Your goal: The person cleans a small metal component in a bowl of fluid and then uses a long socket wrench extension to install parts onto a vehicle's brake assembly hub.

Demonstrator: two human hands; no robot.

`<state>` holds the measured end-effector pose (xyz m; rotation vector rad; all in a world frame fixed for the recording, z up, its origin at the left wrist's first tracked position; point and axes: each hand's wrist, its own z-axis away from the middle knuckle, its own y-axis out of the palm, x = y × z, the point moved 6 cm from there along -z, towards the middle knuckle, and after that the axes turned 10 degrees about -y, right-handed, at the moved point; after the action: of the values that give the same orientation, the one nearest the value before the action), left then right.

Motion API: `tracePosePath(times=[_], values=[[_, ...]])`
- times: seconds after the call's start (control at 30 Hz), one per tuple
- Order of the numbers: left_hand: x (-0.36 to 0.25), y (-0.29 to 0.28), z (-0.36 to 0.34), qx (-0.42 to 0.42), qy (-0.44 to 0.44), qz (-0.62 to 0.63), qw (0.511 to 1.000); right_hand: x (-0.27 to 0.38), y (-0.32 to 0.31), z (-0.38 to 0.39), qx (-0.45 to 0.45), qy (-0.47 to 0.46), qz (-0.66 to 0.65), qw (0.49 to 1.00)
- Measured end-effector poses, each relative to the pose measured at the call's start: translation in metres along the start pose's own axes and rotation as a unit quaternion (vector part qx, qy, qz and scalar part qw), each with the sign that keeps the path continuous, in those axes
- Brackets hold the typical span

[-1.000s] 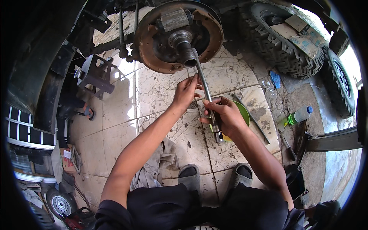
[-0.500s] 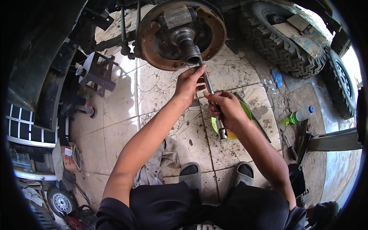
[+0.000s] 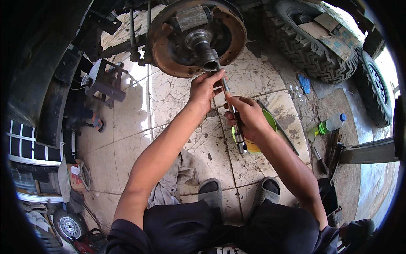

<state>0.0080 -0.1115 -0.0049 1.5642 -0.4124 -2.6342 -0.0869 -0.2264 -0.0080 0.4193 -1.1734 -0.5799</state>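
A long steel bar (image 3: 240, 142) with a socket-like lower end runs up to the hollow spindle (image 3: 203, 51) of a rusty hub and backing plate (image 3: 228, 42), its upper end lying against the spindle's side. My left hand (image 3: 205, 89) holds the bar just below the spindle, thumb along it. My right hand (image 3: 247, 116) is wrapped round the bar lower down. Beneath that hand a green bucket (image 3: 270, 118) with something yellow in it stands on the cracked tiles, partly hidden, beside another metal rod (image 3: 292, 146).
Two large wheels (image 3: 313, 63) lie at the right, near a water bottle (image 3: 334, 123) and a steel beam (image 3: 368, 150). A metal stool (image 3: 108, 84) stands left, near another person's sandalled foot (image 3: 98, 122). A grey cloth (image 3: 169, 186) lies by my sandals (image 3: 209, 190).
My left hand has moved up the bar toward the spindle, its thumb now along the bar. My right hand and the bar's lower end have shifted slightly upward.
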Motion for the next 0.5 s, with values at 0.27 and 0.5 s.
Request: tracePosePath(times=[0.27,0.5], values=[[0.005,0.009,0.000,0.096,-0.037,0.068,0.992,0.007,0.001,-0.005,0.023,-0.019,0.021,0.999],[0.002,0.010,-0.009,0.093,0.000,0.055,0.994,0.009,-0.005,-0.012,0.076,0.029,-0.059,0.995]])
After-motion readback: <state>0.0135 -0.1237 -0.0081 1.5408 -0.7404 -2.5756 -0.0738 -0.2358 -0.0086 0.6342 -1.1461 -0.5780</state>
